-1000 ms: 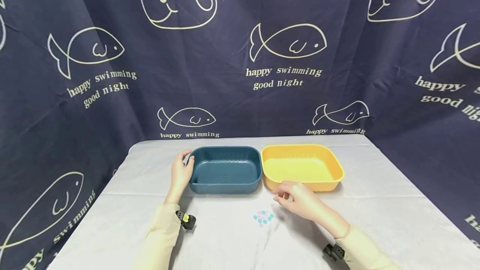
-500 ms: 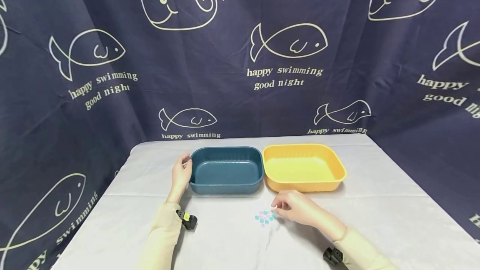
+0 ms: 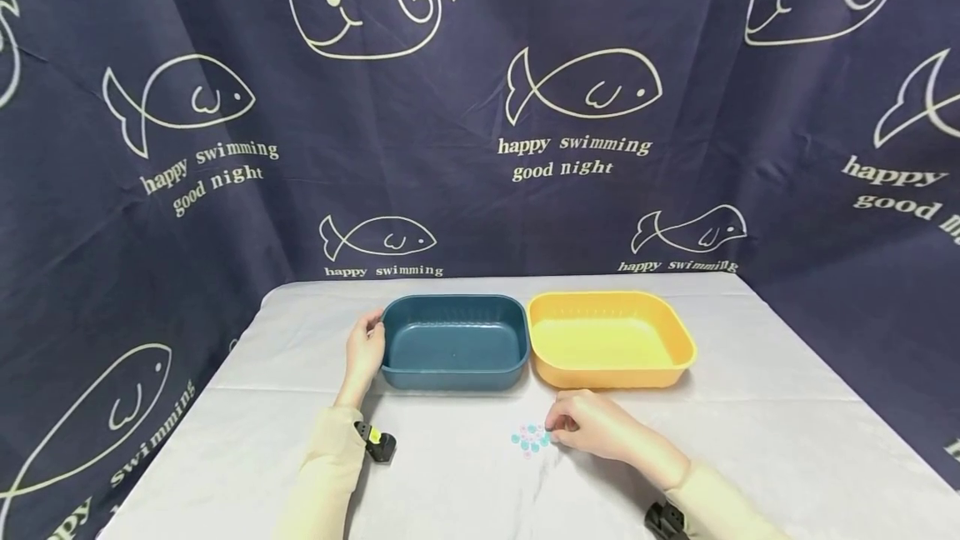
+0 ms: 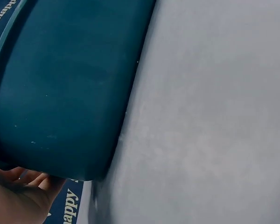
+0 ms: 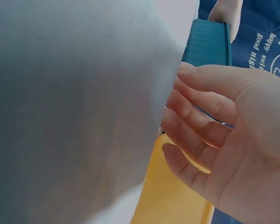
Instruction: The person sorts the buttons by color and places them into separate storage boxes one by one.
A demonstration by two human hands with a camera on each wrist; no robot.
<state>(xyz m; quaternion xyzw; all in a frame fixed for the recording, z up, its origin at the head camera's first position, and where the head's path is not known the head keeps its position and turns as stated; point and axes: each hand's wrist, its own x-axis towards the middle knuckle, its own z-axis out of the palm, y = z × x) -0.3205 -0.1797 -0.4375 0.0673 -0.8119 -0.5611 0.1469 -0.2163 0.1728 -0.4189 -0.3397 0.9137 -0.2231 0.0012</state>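
Observation:
My left hand (image 3: 364, 350) holds the left end of a dark teal plastic bin (image 3: 453, 379). In the left wrist view its fingers (image 4: 49, 186) lie against the outside of the bin's end wall. Small pink and turquoise beads (image 3: 529, 440) lie in a loose cluster on the white cloth. My right hand (image 3: 592, 423) is low at the cluster's right edge, thumb and forefinger close together beside a turquoise bead. The right wrist view shows the other fingers loosely bent, but the cloth hides the tips, so whether a bead is between them cannot be seen.
A yellow plastic bin (image 3: 615, 377) stands right of the teal one, their rims almost touching. Both bins show bare floors. White cloth (image 3: 450, 473) covers the table, and a navy curtain (image 3: 450, 173) with fish drawings hangs behind.
My right hand has come down from the yellow bin's front to the beads, its thumb and forefinger drawing closer. My left fingers have closed in on the teal bin's end.

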